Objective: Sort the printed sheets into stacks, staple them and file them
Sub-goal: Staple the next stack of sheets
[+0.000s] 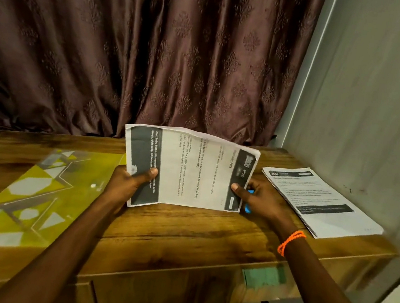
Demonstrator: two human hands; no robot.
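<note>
Both hands hold a set of printed sheets (191, 170) upright above the wooden surface (183, 228), turned sideways so the text runs vertically. The left hand (129, 183) grips the sheets' left edge over a dark printed band, thumb pressed on the front and fingers hidden behind. The right hand (257, 200) pinches the right edge the same way, thumb on the front; a small blue object (249, 200) shows partly behind that hand, and what it is cannot be told. The bottom edge of the sheets hangs close to the surface, though whether it touches is unclear.

To the right of the right hand, well apart from it, a stack of printed sheets (323, 202) lies flat near the grey wall (371, 98). To the left of the left hand lies a yellow plastic folder (34, 189) with white geometric shapes, flat on the surface. An orange beaded bracelet (290, 242) circles the right wrist. Beyond the hands, a dark brown patterned curtain (137, 40) hangs behind the surface. Below the right forearm, a green label (265, 276) sits on the front edge.
</note>
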